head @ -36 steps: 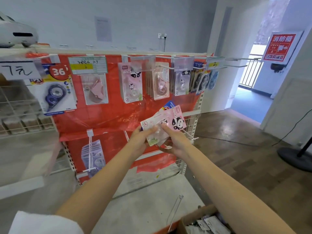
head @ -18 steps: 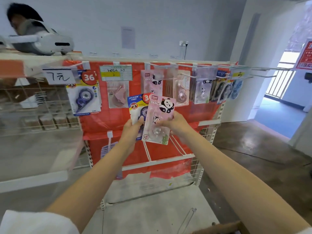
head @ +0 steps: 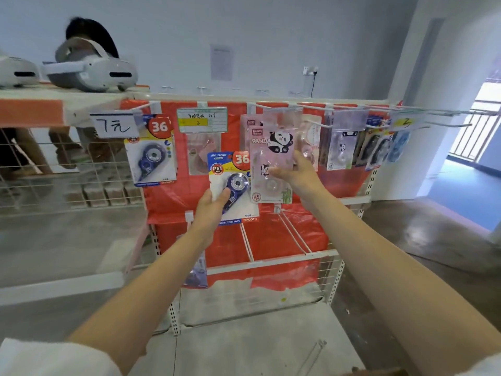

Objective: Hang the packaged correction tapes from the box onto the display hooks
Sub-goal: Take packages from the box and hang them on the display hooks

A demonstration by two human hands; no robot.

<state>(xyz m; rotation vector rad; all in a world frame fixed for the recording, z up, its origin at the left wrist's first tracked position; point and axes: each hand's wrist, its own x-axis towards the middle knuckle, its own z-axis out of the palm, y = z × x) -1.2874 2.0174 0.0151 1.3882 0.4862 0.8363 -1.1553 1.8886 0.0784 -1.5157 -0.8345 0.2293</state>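
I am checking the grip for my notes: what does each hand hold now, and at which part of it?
The left hand grips the blue correction tape pack at its lower left corner. The right hand holds the pink panda pack at its right edge, near the middle.

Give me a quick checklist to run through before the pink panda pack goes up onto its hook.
1. Right hand has a firm hold on the pink panda pack: ok.
2. Pack upright, print facing out: ok.
3. Hang hole lined up with the hook tip: cannot tell, a clear tag covers it.
4. Matching panda packs already on that hook: ok, one shows just behind.
5. Left hand keeps the blue correction tape pack clear of the pink one: not ok, their edges overlap.
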